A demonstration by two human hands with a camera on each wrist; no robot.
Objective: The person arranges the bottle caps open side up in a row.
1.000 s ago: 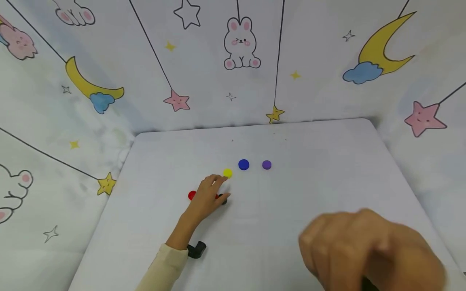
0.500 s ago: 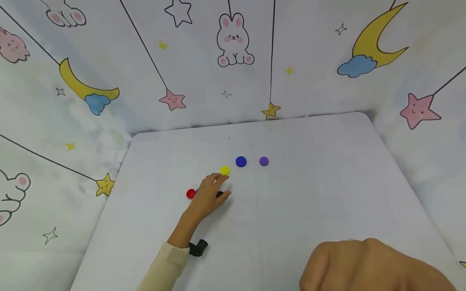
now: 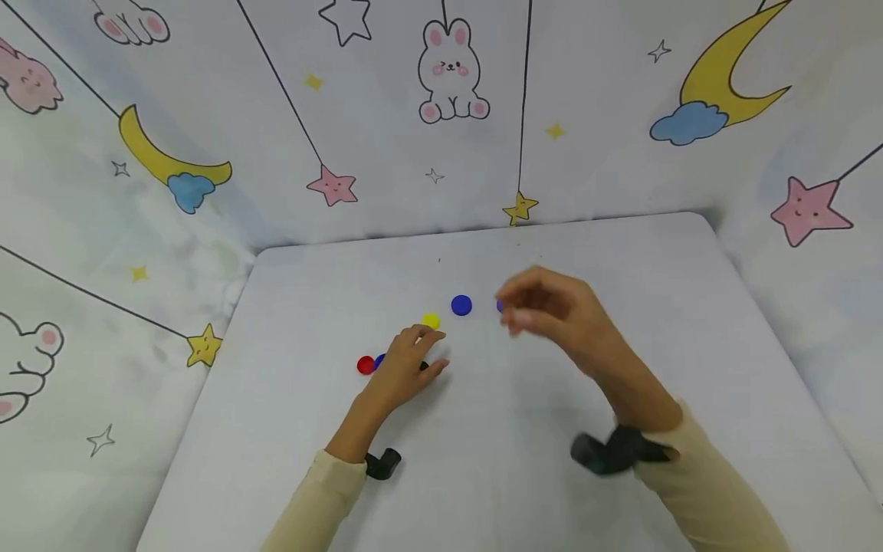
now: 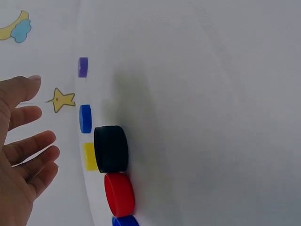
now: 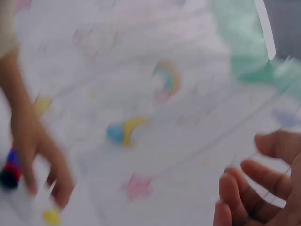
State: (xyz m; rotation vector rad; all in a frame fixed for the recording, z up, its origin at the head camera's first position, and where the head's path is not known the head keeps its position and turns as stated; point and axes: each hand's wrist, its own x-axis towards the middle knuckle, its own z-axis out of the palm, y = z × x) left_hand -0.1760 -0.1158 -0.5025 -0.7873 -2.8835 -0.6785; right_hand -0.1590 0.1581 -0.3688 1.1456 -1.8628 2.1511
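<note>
The empty left hand (image 3: 402, 373) is relaxed near the yellow cap (image 3: 431, 321), and the empty right hand (image 3: 567, 310) bends loosely near the purple cap (image 4: 83, 67).

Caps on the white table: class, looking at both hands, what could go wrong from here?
1. The left hand is stretched over the black cap and the red cap beside it; those look to be touching, so bumping one might shift both.
2. The right hand partly hides the purple cap in the head view, so its grip might miss or nudge it.
</note>
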